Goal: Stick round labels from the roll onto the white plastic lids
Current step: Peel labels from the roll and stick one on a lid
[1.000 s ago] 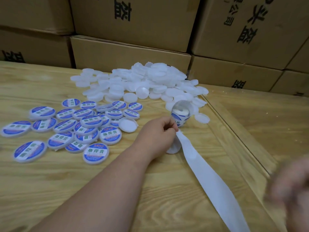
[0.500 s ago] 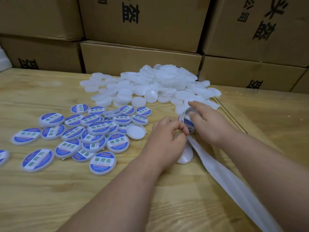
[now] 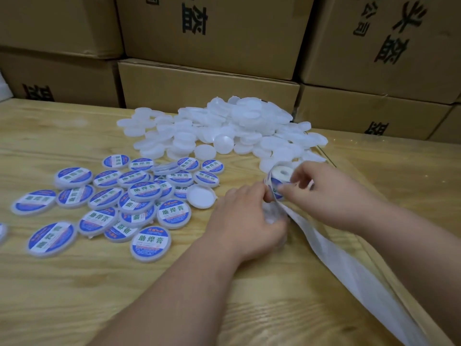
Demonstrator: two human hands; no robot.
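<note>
- Left hand (image 3: 245, 218) lay on the wooden table (image 3: 74, 295), toward its right side, fingers curled over a plain white lid (image 3: 270, 217) that showed only in part beneath them; thumb and forefinger met at the strip just below the label roll (image 3: 279, 182).
- Right hand (image 3: 321, 193) sat just right of the left hand, thumb and forefinger pinching at the roll's blue printed label; other fingers loosely bent above the roll.
- Roll stood on the table between both hands, at the near edge of the unlabelled lid heap (image 3: 224, 128).
- Heap of white lids lay along the table's far edge, against the cardboard boxes (image 3: 212, 81).
- Spent backing strip (image 3: 349, 270) trailed from the roll toward the table's near right corner.
- Labelled lids (image 3: 124, 196), blue and white, were spread over the left half, some overlapping; one bare lid (image 3: 200, 196) rested at their right margin.
</note>
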